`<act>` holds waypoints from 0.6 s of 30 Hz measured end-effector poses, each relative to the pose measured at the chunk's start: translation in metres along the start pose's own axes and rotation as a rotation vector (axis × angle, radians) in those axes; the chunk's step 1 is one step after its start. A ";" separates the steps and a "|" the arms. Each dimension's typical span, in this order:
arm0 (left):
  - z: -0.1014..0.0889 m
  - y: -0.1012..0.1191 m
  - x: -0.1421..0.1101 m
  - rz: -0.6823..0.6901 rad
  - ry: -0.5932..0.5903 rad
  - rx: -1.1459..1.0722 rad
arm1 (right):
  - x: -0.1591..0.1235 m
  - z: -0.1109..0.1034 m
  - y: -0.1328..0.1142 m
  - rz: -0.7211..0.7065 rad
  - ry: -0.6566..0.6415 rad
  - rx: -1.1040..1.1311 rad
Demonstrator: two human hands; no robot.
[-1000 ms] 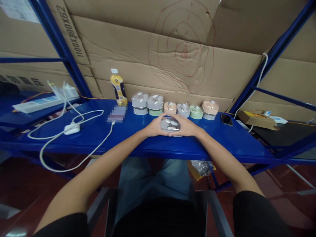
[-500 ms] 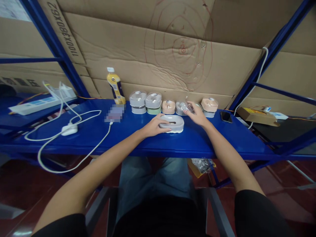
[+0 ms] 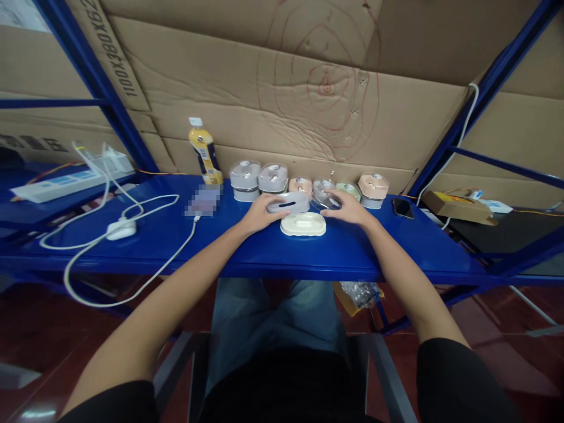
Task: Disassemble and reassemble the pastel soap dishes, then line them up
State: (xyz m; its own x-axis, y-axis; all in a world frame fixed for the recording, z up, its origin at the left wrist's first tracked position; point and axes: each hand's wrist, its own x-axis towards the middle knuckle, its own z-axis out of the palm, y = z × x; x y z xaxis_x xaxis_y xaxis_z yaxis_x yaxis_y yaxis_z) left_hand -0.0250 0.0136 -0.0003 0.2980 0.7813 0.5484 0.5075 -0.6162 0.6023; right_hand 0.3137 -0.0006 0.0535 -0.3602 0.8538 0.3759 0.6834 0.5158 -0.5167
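Observation:
My left hand (image 3: 261, 214) grips a grey oval box shell (image 3: 296, 203) with a dark slot in its top. It is raised behind a cream oval base (image 3: 303, 224), which lies on the blue tabletop and has a raised ridge along its middle. My right hand (image 3: 350, 208) has its fingers curved round a clear plastic cover (image 3: 329, 201), slightly tilted, in front of the row of boxes. The cover partly overlaps the small box behind it, whose shape is hard to make out.
Along the cardboard back stand grey stacked boxes (image 3: 245, 176), a peach box (image 3: 300, 186), a green box (image 3: 349, 189) and a peach-topped stack (image 3: 373, 187). A yellow bottle (image 3: 205, 154), white cable (image 3: 174, 271) with adapter (image 3: 121, 229), and a phone (image 3: 402, 207) flank them.
My left hand has lifted the grey shell off the cream base and moved it back and left. My right hand has brought the clear cover slightly nearer to me.

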 end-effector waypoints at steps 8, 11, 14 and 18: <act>-0.006 0.013 -0.003 -0.086 0.129 -0.029 | 0.000 0.014 -0.032 -0.178 -0.016 0.008; -0.001 0.015 -0.005 -0.017 0.029 -0.075 | 0.003 0.018 -0.031 -0.203 0.091 0.053; 0.010 0.022 -0.006 0.075 -0.055 -0.098 | 0.004 0.021 -0.029 -0.254 0.068 0.114; 0.021 0.026 -0.007 0.118 -0.102 -0.099 | 0.006 0.025 -0.033 -0.289 -0.061 0.084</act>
State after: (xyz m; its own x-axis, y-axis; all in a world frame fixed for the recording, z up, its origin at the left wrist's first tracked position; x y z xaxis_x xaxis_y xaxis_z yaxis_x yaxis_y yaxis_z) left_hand 0.0033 -0.0060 -0.0013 0.4342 0.7056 0.5599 0.3831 -0.7072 0.5942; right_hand 0.2733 -0.0106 0.0530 -0.5712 0.6720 0.4714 0.4926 0.7400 -0.4580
